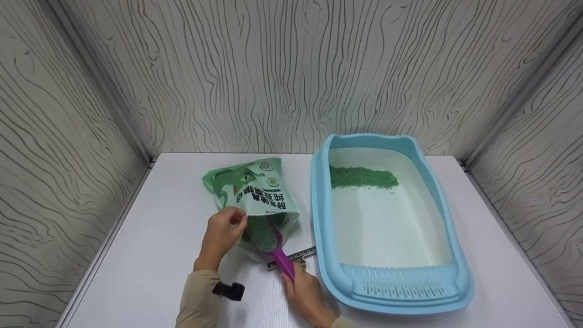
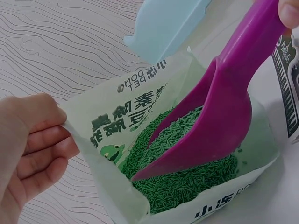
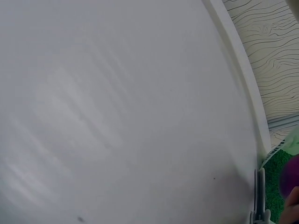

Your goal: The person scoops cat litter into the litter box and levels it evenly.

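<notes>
A green-and-white bag of cat litter lies on the table with its mouth open, and green pellets show inside. My left hand pinches the edge of the bag's mouth between thumb and forefinger; its other fingers are curled in the left wrist view. By its handle, my right hand grips a purple scoop. The scoop's bowl is inside the bag mouth, heaped with green pellets. Only a bit of the right hand and scoop shows in the right wrist view.
To the right stands a light blue litter box with a slotted front step. A patch of green pellets covers part of its floor near the back. Between bag and box lies a dark strip with white tick marks. Wood-grain panels enclose the table.
</notes>
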Motion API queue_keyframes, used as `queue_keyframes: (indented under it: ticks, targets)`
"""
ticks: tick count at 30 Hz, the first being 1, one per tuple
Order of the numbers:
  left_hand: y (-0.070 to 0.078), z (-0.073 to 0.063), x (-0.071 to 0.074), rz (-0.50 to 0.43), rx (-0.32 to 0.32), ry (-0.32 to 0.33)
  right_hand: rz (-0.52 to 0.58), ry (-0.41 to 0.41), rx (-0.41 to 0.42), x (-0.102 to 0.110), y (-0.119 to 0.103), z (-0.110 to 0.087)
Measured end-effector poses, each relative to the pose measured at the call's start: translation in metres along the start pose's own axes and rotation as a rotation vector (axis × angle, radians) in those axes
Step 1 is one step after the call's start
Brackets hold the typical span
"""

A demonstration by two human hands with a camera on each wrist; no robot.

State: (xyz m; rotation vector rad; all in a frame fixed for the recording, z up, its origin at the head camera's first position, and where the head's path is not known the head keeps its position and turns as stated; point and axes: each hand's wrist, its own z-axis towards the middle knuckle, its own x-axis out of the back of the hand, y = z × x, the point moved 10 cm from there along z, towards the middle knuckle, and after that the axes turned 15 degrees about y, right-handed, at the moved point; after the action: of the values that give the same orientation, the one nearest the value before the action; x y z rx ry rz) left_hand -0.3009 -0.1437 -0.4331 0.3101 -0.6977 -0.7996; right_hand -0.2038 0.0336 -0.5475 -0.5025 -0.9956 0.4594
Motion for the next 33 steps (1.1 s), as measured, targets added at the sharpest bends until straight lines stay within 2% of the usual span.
queue_keyframes:
  ticks: [7, 16, 22, 26, 29, 33]
  targets:
    - [0.002, -0.001, 0.0, 0.004, -0.009, -0.006, -0.001, -0.054, -0.028, 0.0, 0.002, -0.003]
    - [0.001, 0.0, 0.0, 0.003, -0.002, -0.009, -0.002, 0.005, 0.027, 0.009, -0.002, -0.004]
    - [0.002, 0.0, 0.001, 0.011, -0.006, -0.009, 0.024, 0.009, 0.042, 0.014, -0.003, -0.006]
    - [0.002, 0.0, 0.001, 0.019, -0.006, -0.007, 0.052, -0.039, 0.029, 0.018, -0.004, -0.008]
    - [0.002, 0.0, 0.001, 0.02, -0.006, -0.005, 0.078, -0.109, -0.011, 0.019, -0.004, -0.01]
    - [0.003, -0.001, 0.001, 0.016, -0.019, 0.002, 0.096, -0.14, -0.02, 0.025, -0.006, -0.011]
